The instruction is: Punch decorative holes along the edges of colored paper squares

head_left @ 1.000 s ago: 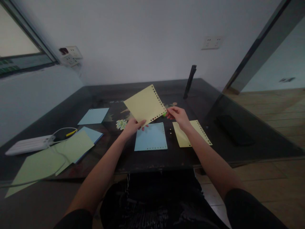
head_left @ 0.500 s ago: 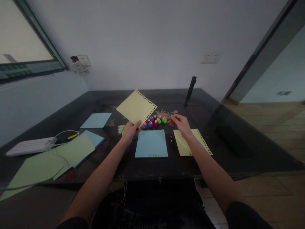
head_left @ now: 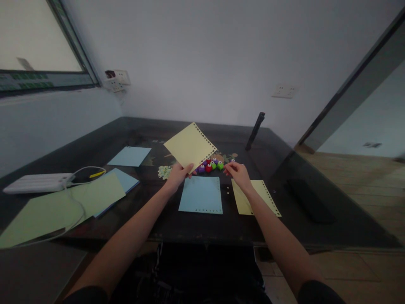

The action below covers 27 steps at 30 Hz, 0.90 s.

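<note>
My left hand [head_left: 181,176] is closed on the lower corner of a yellow paper sheet [head_left: 190,145], held tilted above the table, with shaped holes along its right edge. Behind and below that sheet cluster several small red, purple and green craft punches [head_left: 209,167] with white round tops; the paper hides some. My right hand [head_left: 238,174] is held just right of them, fingers pinched; whatever they hold is too small to make out. A blue sheet [head_left: 201,195] with punched edges lies between my forearms. Under my right forearm rests another yellow punched sheet [head_left: 264,197].
Small paper cut-outs [head_left: 164,172] are heaped left of the punches. Further left lie a blue sheet [head_left: 130,156], stacked green paper [head_left: 63,203] and a white power strip [head_left: 38,183] with its cable. A black upright stick [head_left: 255,131] and a dark flat object [head_left: 311,200] are at right.
The camera view has shifted and tilted a little. My left hand still holds up the yellow sheet, slightly further right in view. My right hand keeps its pinch beside the punches.
</note>
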### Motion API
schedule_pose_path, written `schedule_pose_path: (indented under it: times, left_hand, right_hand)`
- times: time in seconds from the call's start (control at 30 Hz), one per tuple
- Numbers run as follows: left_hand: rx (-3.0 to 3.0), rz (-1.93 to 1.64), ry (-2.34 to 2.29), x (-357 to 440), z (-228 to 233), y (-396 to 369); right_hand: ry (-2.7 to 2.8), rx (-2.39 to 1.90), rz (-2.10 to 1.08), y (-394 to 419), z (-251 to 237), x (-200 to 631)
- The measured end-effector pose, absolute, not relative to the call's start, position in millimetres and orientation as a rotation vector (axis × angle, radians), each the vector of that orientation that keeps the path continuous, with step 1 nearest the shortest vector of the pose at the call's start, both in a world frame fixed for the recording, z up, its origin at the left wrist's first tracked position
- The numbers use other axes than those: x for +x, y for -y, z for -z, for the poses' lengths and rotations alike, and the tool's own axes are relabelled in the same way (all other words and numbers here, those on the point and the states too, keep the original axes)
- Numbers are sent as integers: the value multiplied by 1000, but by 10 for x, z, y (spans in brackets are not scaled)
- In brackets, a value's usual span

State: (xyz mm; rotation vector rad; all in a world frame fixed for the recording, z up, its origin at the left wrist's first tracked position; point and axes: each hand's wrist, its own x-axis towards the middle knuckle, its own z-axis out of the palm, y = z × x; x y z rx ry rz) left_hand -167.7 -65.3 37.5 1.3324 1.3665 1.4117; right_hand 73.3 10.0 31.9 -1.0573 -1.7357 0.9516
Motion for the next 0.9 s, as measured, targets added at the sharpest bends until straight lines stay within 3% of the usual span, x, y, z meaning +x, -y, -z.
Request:
schedule_pose_path:
  times: [0.47,0.9]
  left_hand:
    - [1372,-1371,-1405,-1665,-418,676]
    - [1482,-1304,-1455,-1658,-426,691]
  right_hand:
    - [1974,-1137,-630,-108,-272,744]
    - [2355,-1646,-195,-323,-393,546]
